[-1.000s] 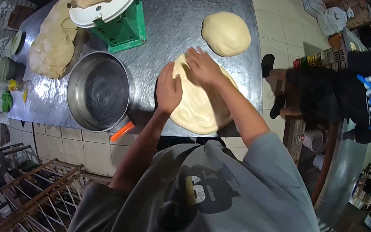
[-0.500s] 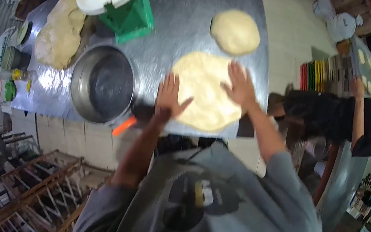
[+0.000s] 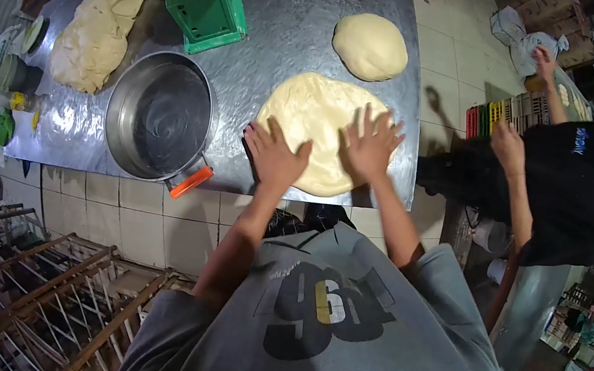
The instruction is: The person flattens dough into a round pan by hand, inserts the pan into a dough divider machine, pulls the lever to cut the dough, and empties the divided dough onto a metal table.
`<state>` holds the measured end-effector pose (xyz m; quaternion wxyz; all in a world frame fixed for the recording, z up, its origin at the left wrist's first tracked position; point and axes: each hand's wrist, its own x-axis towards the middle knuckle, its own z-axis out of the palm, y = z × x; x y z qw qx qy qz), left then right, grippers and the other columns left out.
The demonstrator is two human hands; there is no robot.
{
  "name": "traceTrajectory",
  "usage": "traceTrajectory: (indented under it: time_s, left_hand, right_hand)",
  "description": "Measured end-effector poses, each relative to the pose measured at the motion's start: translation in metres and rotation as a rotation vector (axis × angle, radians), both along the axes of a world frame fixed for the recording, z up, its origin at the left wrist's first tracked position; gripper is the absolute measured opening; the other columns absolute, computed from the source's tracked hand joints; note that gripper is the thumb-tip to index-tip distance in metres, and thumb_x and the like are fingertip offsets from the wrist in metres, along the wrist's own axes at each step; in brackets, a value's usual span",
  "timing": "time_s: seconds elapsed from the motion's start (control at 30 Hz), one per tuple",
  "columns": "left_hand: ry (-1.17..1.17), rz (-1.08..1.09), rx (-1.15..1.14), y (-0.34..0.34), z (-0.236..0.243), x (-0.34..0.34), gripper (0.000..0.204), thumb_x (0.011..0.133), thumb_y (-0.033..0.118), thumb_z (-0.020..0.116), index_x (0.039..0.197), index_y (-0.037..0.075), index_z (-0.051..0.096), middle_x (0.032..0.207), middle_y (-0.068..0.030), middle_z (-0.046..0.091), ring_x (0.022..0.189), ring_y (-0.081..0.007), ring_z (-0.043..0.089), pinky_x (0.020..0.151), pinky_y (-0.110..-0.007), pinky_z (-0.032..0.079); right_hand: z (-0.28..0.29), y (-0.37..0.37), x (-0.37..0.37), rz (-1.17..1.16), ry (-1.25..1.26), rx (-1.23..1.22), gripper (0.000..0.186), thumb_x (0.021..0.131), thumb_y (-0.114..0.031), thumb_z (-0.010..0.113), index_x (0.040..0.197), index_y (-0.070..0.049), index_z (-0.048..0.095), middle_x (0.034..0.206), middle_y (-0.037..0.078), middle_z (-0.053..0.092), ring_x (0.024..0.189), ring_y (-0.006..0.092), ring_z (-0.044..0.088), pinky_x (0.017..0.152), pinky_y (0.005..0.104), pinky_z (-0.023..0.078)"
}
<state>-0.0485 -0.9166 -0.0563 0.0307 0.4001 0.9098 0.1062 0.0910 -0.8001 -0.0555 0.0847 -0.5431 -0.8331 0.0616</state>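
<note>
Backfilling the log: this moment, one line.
left hand: spread at left edge of flattened dough | right hand: spread on its right side | dough ball: beyond | steel pan: left

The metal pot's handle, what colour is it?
The handle is bright orange, seen best in the head view.

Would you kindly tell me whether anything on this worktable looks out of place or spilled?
I see no clear spill. One slightly odd thing: the round metal pan stands at the near edge of the table, left of the left hand, with its orange handle poking past that edge, where it looks easy to bump.
</note>
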Motion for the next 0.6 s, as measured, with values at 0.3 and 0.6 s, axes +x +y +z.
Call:
traceTrajectory:
  time_s: [0.3, 0.6]
  left_hand:
    - [-0.659, -0.296, -0.003, 0.001, -0.009, -0.003, 0.047, 0.078, 0.046, 0.063, 0.11, 0.012, 0.065, 0.113, -0.0181, 0.06, 0.109, -0.0282, 0.056, 0.094, -0.041, 0.04]
    - [-0.407, -0.223, 0.084, 0.135, -0.017, -0.076, 0.082, 0.068, 0.058, 0.067, 0.116, -0.006, 0.05, 0.108, -0.0226, 0.06, 0.099, -0.0366, 0.058, 0.086, -0.041, 0.046]
  right_hand:
    - [0.005, -0.021, 0.043, 0.334, 0.083, -0.504, 0.045, 0.088, -0.043, 0.051, 0.123, -0.015, 0.056, 0.132, 0.022, 0.045, 0.125, 0.0372, 0.04, 0.1, 0.0565, 0.03]
    - [-0.03, -0.037, 0.117, -0.211, 0.858, -0.398, 0.031, 0.089, -0.02, 0.059, 0.109, 0.003, 0.058, 0.089, 0.012, 0.067, 0.079, 0.0139, 0.064, 0.071, 0.0262, 0.05]
